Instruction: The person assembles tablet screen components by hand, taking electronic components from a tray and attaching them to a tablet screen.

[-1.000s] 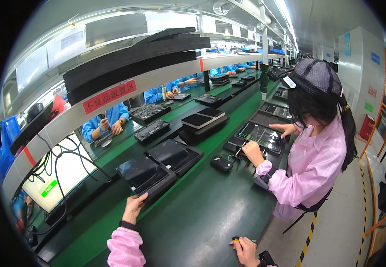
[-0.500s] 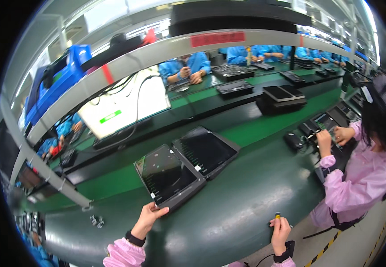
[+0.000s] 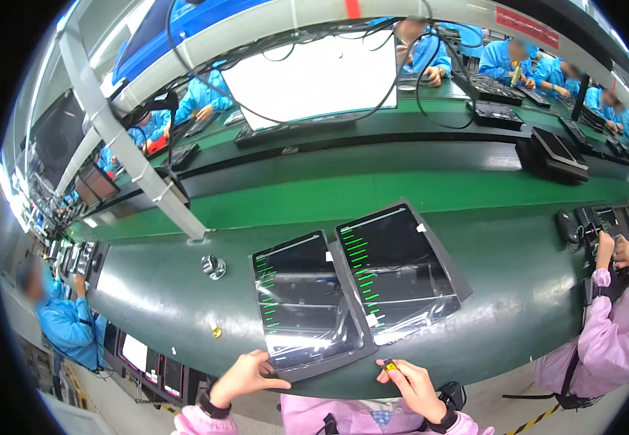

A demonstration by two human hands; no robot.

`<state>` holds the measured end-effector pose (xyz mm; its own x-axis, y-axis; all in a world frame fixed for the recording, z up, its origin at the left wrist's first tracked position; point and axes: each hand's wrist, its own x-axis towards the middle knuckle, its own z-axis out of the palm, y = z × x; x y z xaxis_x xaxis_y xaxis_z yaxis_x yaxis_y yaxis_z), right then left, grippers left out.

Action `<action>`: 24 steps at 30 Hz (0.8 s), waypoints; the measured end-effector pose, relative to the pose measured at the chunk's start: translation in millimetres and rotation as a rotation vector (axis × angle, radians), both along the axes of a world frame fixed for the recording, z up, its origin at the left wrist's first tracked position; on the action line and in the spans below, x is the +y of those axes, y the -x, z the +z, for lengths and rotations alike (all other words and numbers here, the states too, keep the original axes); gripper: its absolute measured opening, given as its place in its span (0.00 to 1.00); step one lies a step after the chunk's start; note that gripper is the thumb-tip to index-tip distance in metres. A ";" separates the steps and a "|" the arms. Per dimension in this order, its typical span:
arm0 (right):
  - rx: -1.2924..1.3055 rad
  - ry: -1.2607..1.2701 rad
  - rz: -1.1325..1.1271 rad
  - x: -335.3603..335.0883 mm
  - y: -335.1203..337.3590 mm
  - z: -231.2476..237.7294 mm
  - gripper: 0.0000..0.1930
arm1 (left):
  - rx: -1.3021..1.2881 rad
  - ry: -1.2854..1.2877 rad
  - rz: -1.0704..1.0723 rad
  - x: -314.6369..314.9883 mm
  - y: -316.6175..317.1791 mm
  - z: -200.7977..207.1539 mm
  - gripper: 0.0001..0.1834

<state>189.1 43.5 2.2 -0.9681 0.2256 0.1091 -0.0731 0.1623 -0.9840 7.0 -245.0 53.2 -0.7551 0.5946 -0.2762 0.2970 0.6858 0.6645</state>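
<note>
Green desk (image 3: 524, 290): crowded along near edge, far half mostly bare. Two dark trays next, right tray (image 3: 450, 264) and left tray (image 3: 337, 365), near middle of near edge, edges touching or nearly so. Risk: left tray tipping over near edge; likely cause, careless pull at its near left corner. Right tray set slightly farther back, less exposed. On them, right tablet (image 3: 401, 268) and left tablet (image 3: 300, 290), screens up, dark with green lines. Risk: scuffed or knocked edges; cause, trays bumping while being turned.

Left hand (image 3: 247, 377): fingers wide, thumb and fingertips around left tray's near left corner; firmness of hold, cannot tell. Weak one-corner hold, so possible slip. Right hand (image 3: 416, 384): fingers narrow, above near edge, just right of left tray. Silvery clump (image 3: 213, 267) toward left edge, well apart. Small yellow-and-white piece (image 3: 216, 330) nearer near left corner; could get swept off by left sleeve. Smallest: black-and-yellow stick (image 3: 390, 366), pinched in right fingers. Risk: drop or scratched glass; cause, fingertip-only grip beside left tablet.
</note>
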 end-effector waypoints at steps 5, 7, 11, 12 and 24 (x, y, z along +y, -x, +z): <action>-0.129 0.143 -0.033 -33.3 7.4 -10.5 0.11 | 0.069 0.216 -0.374 -5.9 74.9 65.1 0.33; -0.072 0.145 -0.101 -45.2 11.6 -14.0 0.11 | 0.261 -0.011 -0.303 14.9 113.3 68.0 0.28; -0.005 0.102 -0.230 -58.7 18.9 -10.2 0.13 | 0.456 -0.215 -0.104 64.7 198.6 8.8 0.23; -0.028 0.079 -0.268 -58.4 18.9 -12.1 0.13 | 0.475 -0.166 -0.106 79.4 204.6 -0.1 0.25; -0.147 0.287 -0.096 -57.2 -7.2 -17.2 0.16 | 0.537 0.070 -0.093 83.3 156.4 2.1 0.30</action>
<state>196.2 -13.7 -15.1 -0.9417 0.3175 -0.1112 0.0751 -0.1239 -0.9895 -149.5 -161.7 55.2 -0.7456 0.6599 0.0927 0.6437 0.6773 0.3563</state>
